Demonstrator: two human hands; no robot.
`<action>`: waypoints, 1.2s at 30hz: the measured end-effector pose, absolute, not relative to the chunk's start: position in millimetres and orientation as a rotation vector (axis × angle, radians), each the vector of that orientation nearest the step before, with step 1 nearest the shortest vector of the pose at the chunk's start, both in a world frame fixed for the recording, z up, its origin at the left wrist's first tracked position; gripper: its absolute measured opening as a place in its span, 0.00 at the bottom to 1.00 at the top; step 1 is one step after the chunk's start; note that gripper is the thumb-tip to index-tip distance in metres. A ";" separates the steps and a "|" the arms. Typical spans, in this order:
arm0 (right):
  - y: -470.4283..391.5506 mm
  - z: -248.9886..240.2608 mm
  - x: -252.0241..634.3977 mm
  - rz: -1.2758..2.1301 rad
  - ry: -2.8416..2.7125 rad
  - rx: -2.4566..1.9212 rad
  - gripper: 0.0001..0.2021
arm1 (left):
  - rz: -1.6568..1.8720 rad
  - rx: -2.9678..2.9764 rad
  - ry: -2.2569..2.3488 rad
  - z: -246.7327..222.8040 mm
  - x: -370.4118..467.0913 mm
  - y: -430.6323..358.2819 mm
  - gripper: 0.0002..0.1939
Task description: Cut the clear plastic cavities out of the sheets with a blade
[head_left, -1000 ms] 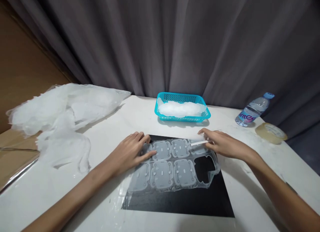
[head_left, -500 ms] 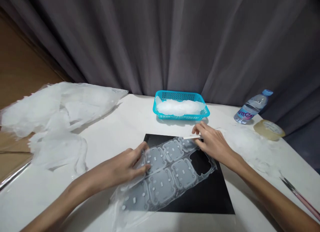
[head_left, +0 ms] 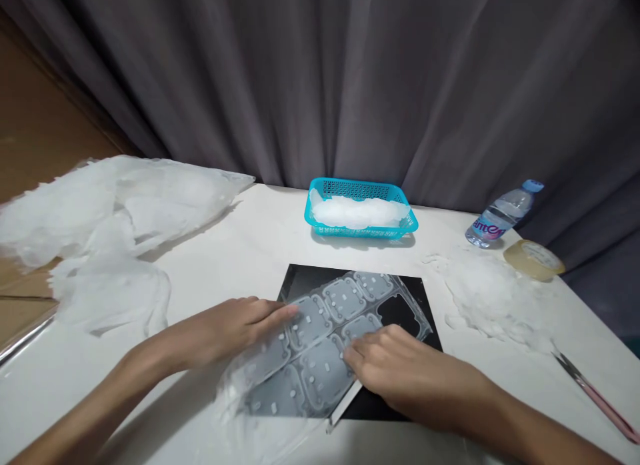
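Observation:
A clear plastic sheet with several rounded grey panels and small white marks lies at a slant on a black board. One panel space at its upper right is an opening showing black. My left hand lies on the sheet's left side, fingers stretched out. Over the lower right part of the sheet, my right hand is closed on a thin white stick, whose end points down toward the board's front edge. The sheet's lower left end is crumpled and blurred.
A blue basket holding white fluffy material stands behind the board. White wadding is heaped at left, with more fluff at right. Near that are a water bottle, a tape roll and pink-handled scissors.
My right hand has moved from the sheet's top edge down toward me with the white stick, which now points toward the front. My left hand's fingers have straightened and lie flatter.

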State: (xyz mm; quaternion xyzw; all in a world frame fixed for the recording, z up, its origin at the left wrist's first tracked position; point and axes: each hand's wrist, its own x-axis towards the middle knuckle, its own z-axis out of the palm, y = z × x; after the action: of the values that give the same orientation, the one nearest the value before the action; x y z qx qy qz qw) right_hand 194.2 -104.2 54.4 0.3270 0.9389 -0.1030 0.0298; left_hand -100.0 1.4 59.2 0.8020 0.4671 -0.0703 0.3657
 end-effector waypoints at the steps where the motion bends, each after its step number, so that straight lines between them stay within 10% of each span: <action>1: -102.4 56.8 197.5 -0.320 2.891 1.011 0.12 | -0.178 2.053 1.186 61.8 -100.1 2.3 0.27; 9: -80.9 92.1 235.8 -0.775 2.585 1.099 0.10 | -0.591 1.499 0.519 62.2 -69.1 -39.5 0.30; 18: -64.4 74.1 238.2 -0.609 2.462 1.519 0.19 | 0.350 2.470 0.787 36.5 -45.4 -35.6 0.17; 36: -27.2 44.2 248.6 -1.077 2.646 1.496 0.09 | 0.423 2.853 0.804 7.4 -33.5 -72.7 0.29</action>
State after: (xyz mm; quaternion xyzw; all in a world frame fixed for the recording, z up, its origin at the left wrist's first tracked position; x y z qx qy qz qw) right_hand 248.6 -27.2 44.2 0.4635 0.8198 -0.3337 -0.0419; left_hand -33.5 -72.7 7.4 0.9503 0.2677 0.1408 0.0735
